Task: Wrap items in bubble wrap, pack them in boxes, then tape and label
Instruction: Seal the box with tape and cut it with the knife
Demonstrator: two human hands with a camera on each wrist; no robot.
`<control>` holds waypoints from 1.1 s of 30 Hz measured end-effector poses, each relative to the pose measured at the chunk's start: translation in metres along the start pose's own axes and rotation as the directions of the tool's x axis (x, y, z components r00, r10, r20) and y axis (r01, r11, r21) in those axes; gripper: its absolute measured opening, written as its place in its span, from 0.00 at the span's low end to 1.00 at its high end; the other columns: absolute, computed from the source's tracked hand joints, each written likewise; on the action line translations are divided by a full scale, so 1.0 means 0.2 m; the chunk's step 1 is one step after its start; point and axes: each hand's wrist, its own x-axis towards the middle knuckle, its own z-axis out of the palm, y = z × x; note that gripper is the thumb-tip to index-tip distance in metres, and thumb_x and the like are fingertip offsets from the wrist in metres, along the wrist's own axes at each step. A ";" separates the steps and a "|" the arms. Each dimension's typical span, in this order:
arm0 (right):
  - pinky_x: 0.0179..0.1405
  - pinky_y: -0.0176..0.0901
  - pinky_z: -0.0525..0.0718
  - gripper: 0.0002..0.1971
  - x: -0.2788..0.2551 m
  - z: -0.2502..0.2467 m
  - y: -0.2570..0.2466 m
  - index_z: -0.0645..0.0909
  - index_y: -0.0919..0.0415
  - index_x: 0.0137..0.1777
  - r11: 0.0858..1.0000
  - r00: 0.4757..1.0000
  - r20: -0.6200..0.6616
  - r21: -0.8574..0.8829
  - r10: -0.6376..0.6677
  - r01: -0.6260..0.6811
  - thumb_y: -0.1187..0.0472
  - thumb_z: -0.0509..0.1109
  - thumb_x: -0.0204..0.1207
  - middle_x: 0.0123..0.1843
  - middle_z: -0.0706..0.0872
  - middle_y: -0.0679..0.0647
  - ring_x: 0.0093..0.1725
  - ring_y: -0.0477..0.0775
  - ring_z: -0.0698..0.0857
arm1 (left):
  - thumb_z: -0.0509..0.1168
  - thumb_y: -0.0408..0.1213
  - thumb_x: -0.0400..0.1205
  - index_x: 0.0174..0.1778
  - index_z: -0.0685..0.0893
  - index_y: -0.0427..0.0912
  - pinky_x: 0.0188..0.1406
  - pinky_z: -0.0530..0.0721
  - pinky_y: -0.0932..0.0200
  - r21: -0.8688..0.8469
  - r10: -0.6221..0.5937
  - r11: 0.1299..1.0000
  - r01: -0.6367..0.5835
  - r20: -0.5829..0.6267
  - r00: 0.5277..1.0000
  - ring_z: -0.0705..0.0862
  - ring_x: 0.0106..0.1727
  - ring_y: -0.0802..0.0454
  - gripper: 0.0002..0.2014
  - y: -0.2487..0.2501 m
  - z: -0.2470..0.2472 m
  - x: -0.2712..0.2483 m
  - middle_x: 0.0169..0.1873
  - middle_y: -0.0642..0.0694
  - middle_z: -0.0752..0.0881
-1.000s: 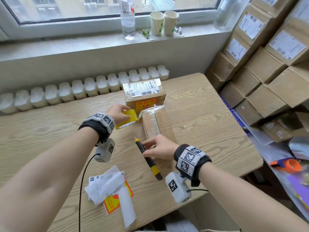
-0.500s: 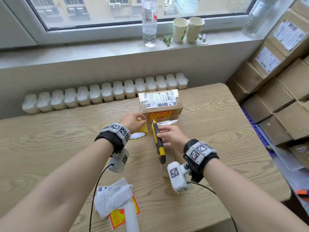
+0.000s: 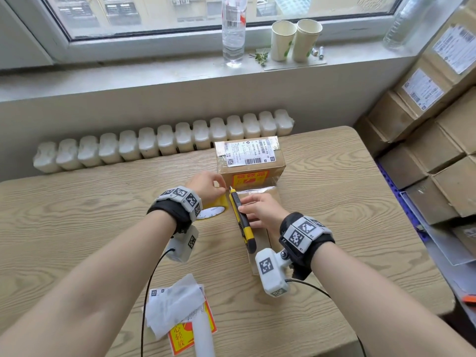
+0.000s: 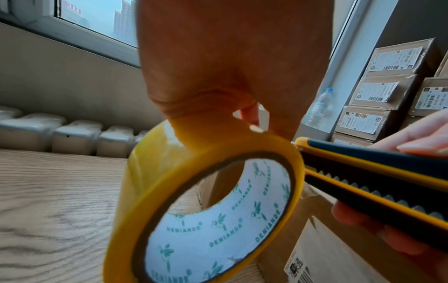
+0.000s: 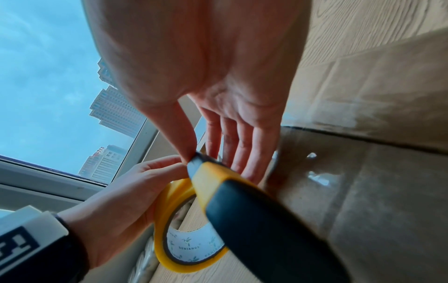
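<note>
L hand (image 3: 206,188) grips the yellow tape roll (image 4: 206,206), fingers curled over its top edge; roll stands on edge on the wooden worktop (image 3: 77,215), just beside the box. R hand (image 3: 260,211) pinches the yellow-black utility knife (image 3: 242,220) btwn thumb and fingers, its tip right at the roll's rim. Under the R hand lies a flat cardboard box (image 5: 375,191) w/ clear tape on its seam. Behind it sits 1 labelled box (image 3: 249,161). Label sheets (image 3: 180,313) lie near the front edge.
</note>
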 end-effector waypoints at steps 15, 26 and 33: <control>0.26 0.39 0.86 0.04 0.00 0.04 -0.06 0.78 0.63 0.44 0.996 0.997 -0.032 -0.058 0.064 -0.066 0.70 0.66 0.79 0.38 0.83 0.58 0.33 0.53 0.85 | 0.66 0.47 0.80 0.46 0.85 0.54 0.38 0.76 0.58 0.110 0.039 0.993 -0.032 -0.066 0.997 0.79 0.44 0.51 0.05 0.02 0.01 -0.01 0.42 0.51 0.80; 0.21 0.36 0.83 0.14 -0.06 0.05 -0.04 0.77 0.76 0.62 0.991 0.991 -0.086 -0.082 0.100 -0.107 0.70 0.67 0.78 0.47 0.83 0.66 0.32 0.53 0.85 | 0.65 0.47 0.80 0.47 0.85 0.53 0.40 0.77 0.57 0.065 0.048 0.997 -0.042 -0.090 0.995 0.79 0.45 0.50 0.06 -0.01 0.04 -0.03 0.41 0.52 0.78; 0.23 0.36 0.82 0.14 -0.09 0.03 -0.02 0.78 0.76 0.61 0.987 0.990 -0.088 -0.114 0.107 -0.116 0.69 0.67 0.78 0.44 0.84 0.64 0.33 0.53 0.85 | 0.65 0.48 0.81 0.45 0.84 0.55 0.41 0.79 0.55 0.001 0.015 1.000 -0.015 -0.093 0.996 0.78 0.43 0.51 0.05 -0.03 0.05 -0.02 0.40 0.53 0.79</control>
